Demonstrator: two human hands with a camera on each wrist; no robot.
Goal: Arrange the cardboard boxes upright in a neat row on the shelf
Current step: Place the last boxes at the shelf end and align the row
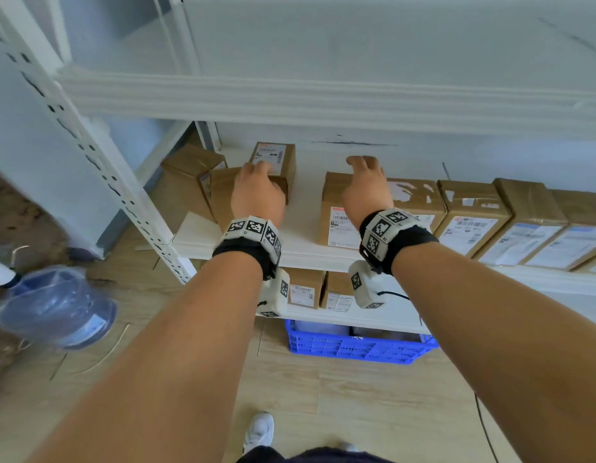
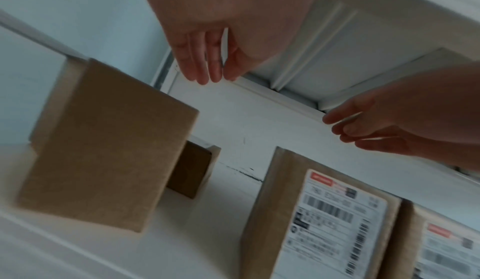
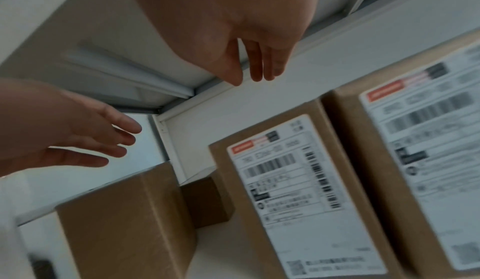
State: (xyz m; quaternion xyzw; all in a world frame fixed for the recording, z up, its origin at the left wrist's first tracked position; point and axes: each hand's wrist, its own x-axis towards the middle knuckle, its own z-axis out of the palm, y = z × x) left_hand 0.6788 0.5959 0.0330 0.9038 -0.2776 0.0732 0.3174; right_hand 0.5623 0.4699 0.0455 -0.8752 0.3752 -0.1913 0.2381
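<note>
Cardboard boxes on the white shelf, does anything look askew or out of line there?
Yes. At the left end of the white metal shelf, three brown cardboard boxes sit turned at odd angles, apart from the neat row of labelled cardboard boxes on the right. Both hands hover open, holding nothing.

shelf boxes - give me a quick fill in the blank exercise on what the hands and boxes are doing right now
1. Both the left hand and the right hand have straight fingers and hold ____.
2. The labelled boxes in the row at the right of the shelf stand ____.
3. Under the shelves sits a plastic crate coloured ____.
4. The plain box in front of the left hand shows no ____ on its near face.

Missing words: nothing; upright; blue; label
</note>
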